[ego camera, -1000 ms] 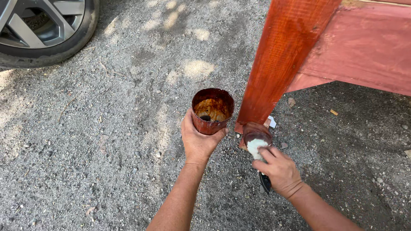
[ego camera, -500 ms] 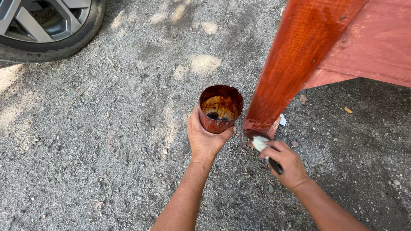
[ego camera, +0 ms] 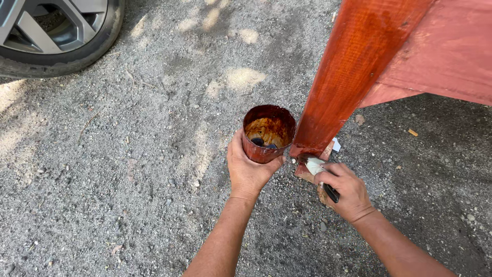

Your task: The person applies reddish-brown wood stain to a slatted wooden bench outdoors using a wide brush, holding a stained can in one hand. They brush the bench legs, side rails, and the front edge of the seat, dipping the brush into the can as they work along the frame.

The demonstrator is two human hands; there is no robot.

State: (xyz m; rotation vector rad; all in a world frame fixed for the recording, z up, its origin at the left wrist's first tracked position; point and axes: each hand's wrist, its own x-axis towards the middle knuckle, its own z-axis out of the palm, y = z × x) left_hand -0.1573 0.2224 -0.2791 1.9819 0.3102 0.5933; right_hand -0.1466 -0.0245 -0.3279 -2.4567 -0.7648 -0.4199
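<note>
**Hands work stain onto the foot of a wooden leg**

Both hands are full: the left hand [ego camera: 249,172] cups a stain-coated tin [ego camera: 268,133] from below, the right hand [ego camera: 344,191] grips a brush [ego camera: 319,172] at the base of the red-brown wooden leg [ego camera: 353,72]. On coarse gravel [ego camera: 154,154] near a car tyre [ego camera: 66,48], the tin is best kept level and close, with short strokes staying off the grit.

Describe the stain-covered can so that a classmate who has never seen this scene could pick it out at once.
Start at the tall red-brown wooden leg standing on the gravel ground. Just left of its foot, the left hand grips a small round can from below. It is open-topped, smeared rust-red, with brown liquid inside, unlike the brush in the right hand.
</note>
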